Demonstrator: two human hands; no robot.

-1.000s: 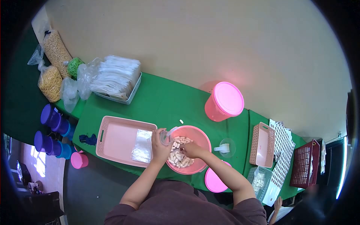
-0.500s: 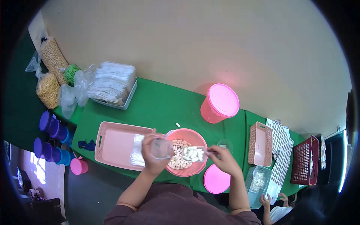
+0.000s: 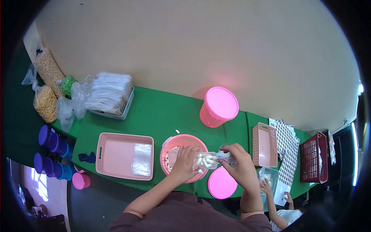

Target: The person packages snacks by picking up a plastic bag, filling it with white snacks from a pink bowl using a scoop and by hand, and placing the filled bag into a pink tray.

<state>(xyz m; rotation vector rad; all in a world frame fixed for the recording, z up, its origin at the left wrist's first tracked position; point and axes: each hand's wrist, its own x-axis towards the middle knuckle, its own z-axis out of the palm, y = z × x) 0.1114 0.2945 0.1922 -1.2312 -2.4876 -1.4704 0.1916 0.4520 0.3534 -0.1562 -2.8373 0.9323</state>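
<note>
My left hand (image 3: 184, 163) is over the pink bucket (image 3: 198, 140), its fingers wrapped round a clear plastic cup (image 3: 173, 155) that it mostly hides. Right beside it, my right hand (image 3: 240, 164) grips the handle of a clear scoop (image 3: 215, 165). White oblong pieces (image 3: 205, 159) fill the scoop, whose front end meets the fingers of my left hand. Pale pink and white pieces (image 3: 167, 161) show in the bucket below. A single white piece (image 3: 177, 131) lies on the green cloth behind the bucket.
A pink tray (image 3: 116, 154) with clear plastic bags (image 3: 142, 159) stands left. A pink lid (image 3: 223, 183) lies right of the bucket, and a lidded pink tub (image 3: 219, 107) stands behind. At right, another person's hand (image 3: 266, 187) reaches into a teal basket (image 3: 273, 174).
My left hand has moved right over the bucket, bringing the cup to the scoop. The loaded scoop has tilted toward my left hand. The other person's hand has moved into the teal basket.
</note>
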